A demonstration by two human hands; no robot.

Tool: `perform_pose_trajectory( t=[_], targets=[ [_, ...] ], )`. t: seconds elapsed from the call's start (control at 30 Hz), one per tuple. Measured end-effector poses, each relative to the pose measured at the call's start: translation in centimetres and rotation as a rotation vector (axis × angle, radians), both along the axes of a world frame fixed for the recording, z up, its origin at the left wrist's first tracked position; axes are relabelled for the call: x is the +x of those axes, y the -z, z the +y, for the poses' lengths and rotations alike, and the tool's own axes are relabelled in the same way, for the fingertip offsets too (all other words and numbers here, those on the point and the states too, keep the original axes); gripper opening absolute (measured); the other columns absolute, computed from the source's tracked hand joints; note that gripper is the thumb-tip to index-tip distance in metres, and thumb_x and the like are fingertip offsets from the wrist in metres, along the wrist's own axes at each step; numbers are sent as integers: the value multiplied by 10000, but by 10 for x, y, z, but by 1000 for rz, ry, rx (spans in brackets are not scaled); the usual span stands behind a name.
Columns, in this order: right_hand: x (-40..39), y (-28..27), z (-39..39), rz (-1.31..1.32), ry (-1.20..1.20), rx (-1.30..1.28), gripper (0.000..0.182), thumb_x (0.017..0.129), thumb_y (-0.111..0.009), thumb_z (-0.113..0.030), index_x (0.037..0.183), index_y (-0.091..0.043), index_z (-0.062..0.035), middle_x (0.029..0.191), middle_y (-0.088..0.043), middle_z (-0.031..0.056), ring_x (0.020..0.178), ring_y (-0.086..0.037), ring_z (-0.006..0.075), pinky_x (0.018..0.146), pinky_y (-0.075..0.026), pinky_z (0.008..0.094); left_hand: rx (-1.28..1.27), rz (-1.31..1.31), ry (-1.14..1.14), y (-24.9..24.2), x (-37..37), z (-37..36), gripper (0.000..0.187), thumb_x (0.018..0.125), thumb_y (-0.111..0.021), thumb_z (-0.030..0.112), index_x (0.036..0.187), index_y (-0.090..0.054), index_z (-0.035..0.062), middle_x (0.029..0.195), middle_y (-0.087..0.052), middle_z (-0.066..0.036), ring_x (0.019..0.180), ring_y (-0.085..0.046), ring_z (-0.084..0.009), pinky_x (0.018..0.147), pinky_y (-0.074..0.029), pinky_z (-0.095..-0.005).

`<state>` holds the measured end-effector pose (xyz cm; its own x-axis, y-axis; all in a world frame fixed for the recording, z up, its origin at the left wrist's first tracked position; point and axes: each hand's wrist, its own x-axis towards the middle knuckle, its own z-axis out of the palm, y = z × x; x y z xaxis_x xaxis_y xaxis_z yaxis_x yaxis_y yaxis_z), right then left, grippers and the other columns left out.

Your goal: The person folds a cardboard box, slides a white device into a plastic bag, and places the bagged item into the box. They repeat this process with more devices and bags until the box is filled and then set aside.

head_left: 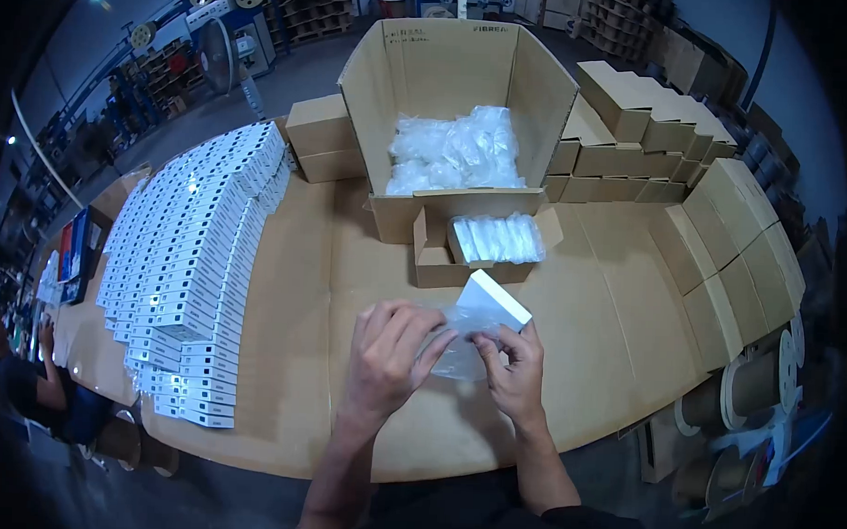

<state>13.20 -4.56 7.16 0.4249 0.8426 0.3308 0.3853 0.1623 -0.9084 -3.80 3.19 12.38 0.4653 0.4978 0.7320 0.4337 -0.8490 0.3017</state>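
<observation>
Thumb and fingers of my left hand (383, 361) pinch the edge of a clear plastic bag (459, 362) above the near middle of the table. A small white box (492, 301) tilts up beside the bag, held by my right hand (516, 368). The right thumb and index finger also close at the bag's edge, so both hands meet at it. Part of the box's lower end is hidden behind the bag and fingers. Just beyond them, an open small carton (451, 276) holds a row of white boxes in clear bags (497, 239).
A tall open cardboard box (449, 65) at the back holds loose clear bags (460, 149). White labelled boxes (195, 247) are stacked on the left. Brown cartons (623, 160) line the back right and right edge. Another person (46, 382) sits far left; spools (755, 383) stand lower right.
</observation>
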Motion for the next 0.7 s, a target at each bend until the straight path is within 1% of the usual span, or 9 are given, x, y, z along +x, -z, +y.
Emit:
perform_pose_trajectory(
  t=[0.07, 0.13, 0.23, 0.33, 0.43, 0.53, 0.63, 0.67, 0.7],
  targets=[
    [1, -11, -1, -81, -16, -1, 147, 902, -777, -109, 968, -753, 20, 1042, -627, 205, 987, -651, 344, 846, -528, 412, -56, 54, 92, 1, 2, 1, 237, 809, -838, 111, 967, -671, 57, 931, -698, -72, 908, -660, -272, 811, -498, -390],
    [5, -13, -2, -143, -82, -22, 164, 901, -782, -126, 962, -749, 23, 1064, -633, 204, 983, -653, 346, 839, -527, 415, -124, 99, 205, -3, 4, 2, 197, 843, -811, 111, 935, -650, 45, 900, -700, -98, 854, -678, -278, 768, -505, -394],
    [13, -19, -3, -169, -189, -103, 191, 893, -790, -140, 965, -743, 30, 1078, -636, 207, 971, -656, 355, 835, -529, 424, -236, 126, 287, 3, 1, 4, 163, 931, -734, 121, 966, -609, 23, 843, -691, -150, 742, -683, -336, 695, -517, -426],
    [16, -24, -8, -141, -208, -145, 210, 883, -796, -144, 972, -733, 35, 1075, -636, 219, 960, -652, 372, 836, -530, 434, -491, 134, 175, 8, -2, 1, 140, 1004, -639, 109, 1044, -546, 12, 774, -678, -180, 652, -658, -400, 638, -526, -445],
    [19, -21, -15, -152, -205, -204, 205, 884, -789, -136, 978, -723, 34, 1085, -626, 234, 967, -642, 394, 849, -525, 442, -581, 10, 66, 18, -1, 9, 149, 1026, -600, 98, 1103, -497, 23, 712, -688, -158, 599, -649, -406, 592, -526, -412],
    [17, -12, -21, -169, -211, -232, 184, 900, -767, -133, 979, -719, 26, 1104, -610, 247, 981, -634, 408, 868, -517, 447, -687, -122, 129, 28, 1, 17, 205, 1047, -601, 179, 1169, -509, 42, 655, -656, -172, 573, -687, -353, 530, -511, -393],
    [17, -8, -23, -176, -279, -275, 170, 924, -735, -141, 980, -718, 18, 1121, -598, 253, 997, -632, 416, 886, -510, 455, -942, -170, 305, 10, 4, 11, 304, 1037, -632, 193, 1272, -514, 42, 686, -704, -125, 492, -652, -245, 496, -485, -338],
    [17, -7, -22, -178, -314, -293, 167, 933, -723, -144, 981, -717, 16, 1126, -594, 254, 1002, -633, 418, 891, -508, 458, -883, -199, 322, 12, 4, 10, 346, 1029, -650, 213, 1298, -512, 42, 673, -697, -101, 563, -659, -215, 536, -492, -328],
    [18, -4, -21, -155, -348, -282, 166, 954, -700, -159, 979, -722, 4, 1074, -587, 244, 941, -624, 397, 866, -506, 450, -822, -227, 337, 15, 3, 10, 389, 1022, -667, 232, 1323, -511, 43, 661, -690, -78, 635, -666, -185, 577, -499, -317]
  ],
)
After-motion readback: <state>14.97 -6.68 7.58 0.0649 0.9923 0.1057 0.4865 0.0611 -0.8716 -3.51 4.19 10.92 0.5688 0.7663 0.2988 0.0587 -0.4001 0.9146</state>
